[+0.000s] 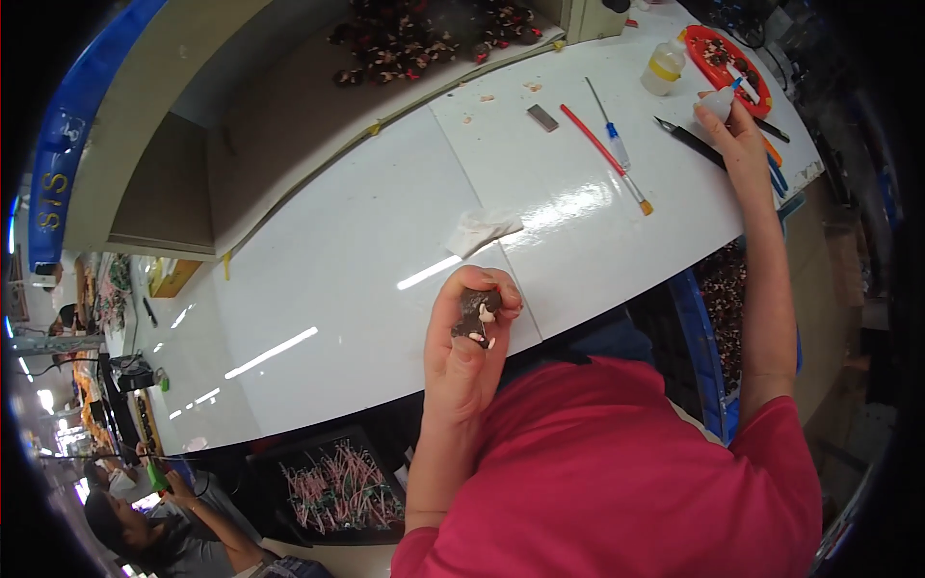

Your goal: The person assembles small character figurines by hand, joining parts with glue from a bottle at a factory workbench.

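Observation:
My left hand [455, 380] is closed around a small dark brown figure [473, 306] with pale parts, held above the table's front edge. The fingers wrap behind it and the thumb presses its lower end. Far to the right, my right arm is stretched out over the table. The fingers of my right hand [740, 143] grip a small white squeeze bottle [717, 102] with a blue tip. This bottle is beside a red tray [696, 46] of small dark and pale pieces. A clear bottle with a yellow band [663, 69] stands just left of it.
On the white table lie a screwdriver [617, 144], a red-handled brush [599, 146], a grey block [542, 118], a black pen-like tool [689, 140] and a white cloth [482, 231]. Dark pieces [414, 48] fill a shelf behind. A blue bin [701, 356] stands right; another person [145, 525] works lower left.

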A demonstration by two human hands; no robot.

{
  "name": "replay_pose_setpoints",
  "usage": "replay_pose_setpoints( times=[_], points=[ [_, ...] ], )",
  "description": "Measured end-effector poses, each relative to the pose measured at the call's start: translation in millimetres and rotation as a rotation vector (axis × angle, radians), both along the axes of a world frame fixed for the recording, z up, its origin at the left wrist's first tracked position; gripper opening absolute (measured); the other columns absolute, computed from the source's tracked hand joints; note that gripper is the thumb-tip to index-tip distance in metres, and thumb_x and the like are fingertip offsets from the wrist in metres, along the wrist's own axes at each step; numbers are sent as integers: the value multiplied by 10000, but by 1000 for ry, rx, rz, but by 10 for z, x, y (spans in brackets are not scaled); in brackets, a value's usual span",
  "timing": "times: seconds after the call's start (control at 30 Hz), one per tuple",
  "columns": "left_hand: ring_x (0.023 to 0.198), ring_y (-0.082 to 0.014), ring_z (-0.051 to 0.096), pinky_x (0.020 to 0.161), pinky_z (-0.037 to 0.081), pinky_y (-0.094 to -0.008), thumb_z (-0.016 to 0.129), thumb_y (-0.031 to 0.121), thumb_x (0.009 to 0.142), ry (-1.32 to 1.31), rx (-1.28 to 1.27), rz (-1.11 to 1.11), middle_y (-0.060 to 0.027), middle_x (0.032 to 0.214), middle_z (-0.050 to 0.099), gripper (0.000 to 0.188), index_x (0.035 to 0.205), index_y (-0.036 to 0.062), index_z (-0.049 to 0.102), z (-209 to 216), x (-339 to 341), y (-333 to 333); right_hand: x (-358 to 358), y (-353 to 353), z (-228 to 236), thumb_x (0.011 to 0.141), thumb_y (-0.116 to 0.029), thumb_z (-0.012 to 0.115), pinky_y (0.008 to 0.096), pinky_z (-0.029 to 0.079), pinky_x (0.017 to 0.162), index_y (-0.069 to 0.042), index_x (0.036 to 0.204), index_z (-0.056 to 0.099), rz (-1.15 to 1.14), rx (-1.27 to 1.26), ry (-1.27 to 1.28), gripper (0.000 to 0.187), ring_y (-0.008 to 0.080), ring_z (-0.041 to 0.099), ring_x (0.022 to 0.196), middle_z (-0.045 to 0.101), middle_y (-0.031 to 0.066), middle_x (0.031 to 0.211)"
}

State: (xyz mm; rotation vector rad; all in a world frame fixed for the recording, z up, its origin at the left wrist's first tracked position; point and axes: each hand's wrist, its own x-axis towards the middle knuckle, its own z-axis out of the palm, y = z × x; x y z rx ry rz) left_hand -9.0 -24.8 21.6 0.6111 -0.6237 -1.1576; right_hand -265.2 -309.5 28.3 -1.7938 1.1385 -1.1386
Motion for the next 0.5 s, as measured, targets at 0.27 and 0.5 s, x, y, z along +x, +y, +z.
replay_pose_setpoints(
  times=[0.27, 0.5],
  points=[
    [898, -132, 442, 873, 336, -297, 650, 534, 815, 295, -76, -52, -41, 975, 485, 565, 1141, 117, 451, 33, 60, 61, -2, -227, -70, 860, -314, 656, 238, 431, 778, -36, 1097, 605, -62, -89, 269, 369, 107, 553, 842, 619, 48, 931],
    [878, -126, 392, 869, 327, -291, 605, 514, 860, 355, -84, -74, -12, 989, 459, 528, 1187, 136, 436, 45, 52, 93, 84, -204, -35, 849, -366, 647, 264, 442, 786, -29, 1103, 598, -117, -91, 442, 425, 147, 569, 860, 624, 85, 954]
  ],
)
